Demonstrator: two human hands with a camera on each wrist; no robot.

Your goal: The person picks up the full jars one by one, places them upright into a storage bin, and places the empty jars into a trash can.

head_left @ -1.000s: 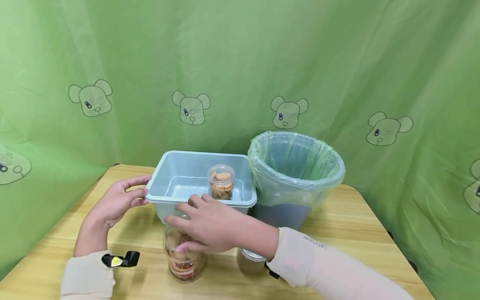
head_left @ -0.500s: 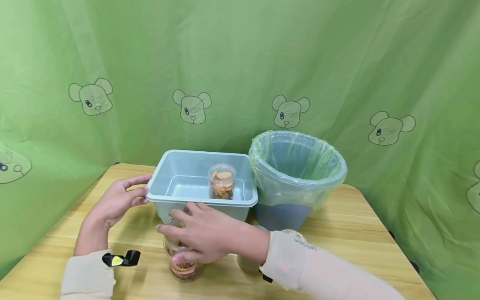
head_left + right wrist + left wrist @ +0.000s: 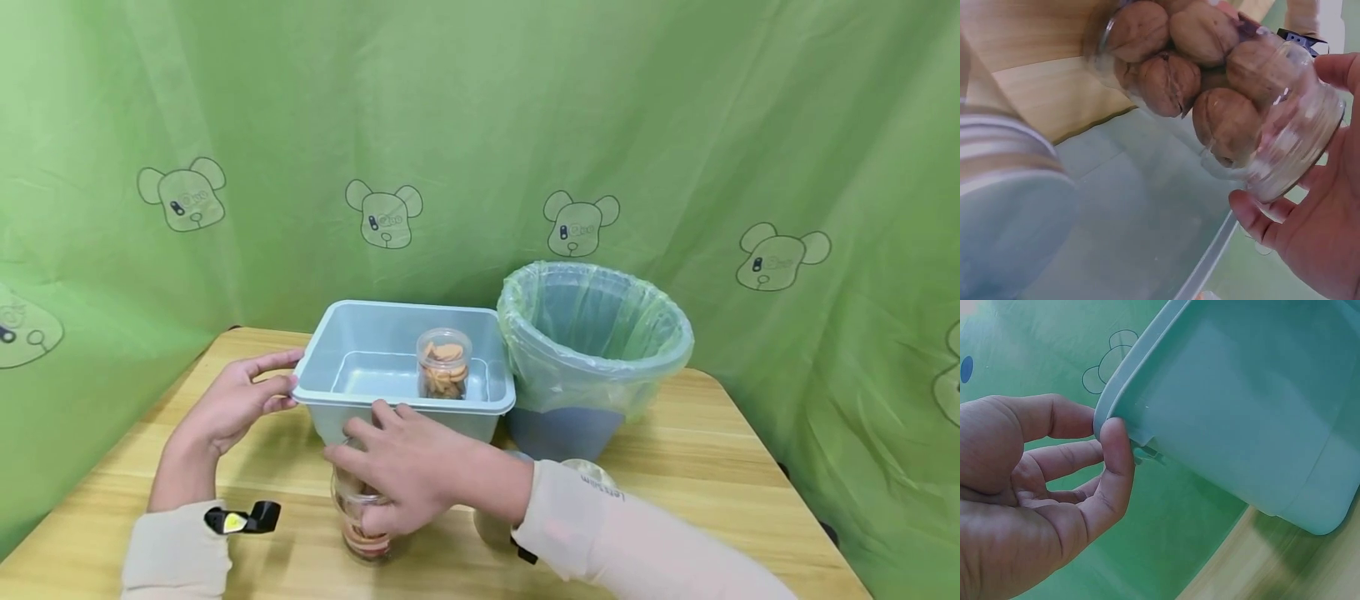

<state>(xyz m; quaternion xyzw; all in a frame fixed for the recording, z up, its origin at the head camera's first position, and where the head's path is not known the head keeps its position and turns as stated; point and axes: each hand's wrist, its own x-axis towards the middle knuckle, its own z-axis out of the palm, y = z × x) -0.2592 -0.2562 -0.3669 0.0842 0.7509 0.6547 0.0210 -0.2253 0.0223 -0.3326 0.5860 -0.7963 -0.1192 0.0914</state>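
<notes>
In the head view, my left hand (image 3: 232, 404) pinches the left front corner of a light blue plastic basin (image 3: 405, 406). The left wrist view shows the thumb and a finger on either side of the basin's rim (image 3: 1124, 381). My right hand (image 3: 408, 471) grips the upper part of a clear jar (image 3: 366, 543) standing in front of the basin. Several walnuts (image 3: 1169, 84) fill this jar in the right wrist view, and the fingers curl around its clear lid end (image 3: 1297, 150). Inside the basin stands a small clear jar of biscuits (image 3: 444, 371).
A bin (image 3: 566, 429) with a pale green liner bag (image 3: 592, 358) stands against the basin's right side. Two more jars sit under the right forearm, one clear jar (image 3: 491, 529) and one with a round lid (image 3: 588, 471), both partly hidden. A green curtain hangs behind the wooden table (image 3: 675, 533).
My right hand has come slightly down and nearer, and its thumb has drawn in against the jar. The left hand has stayed on the basin's corner.
</notes>
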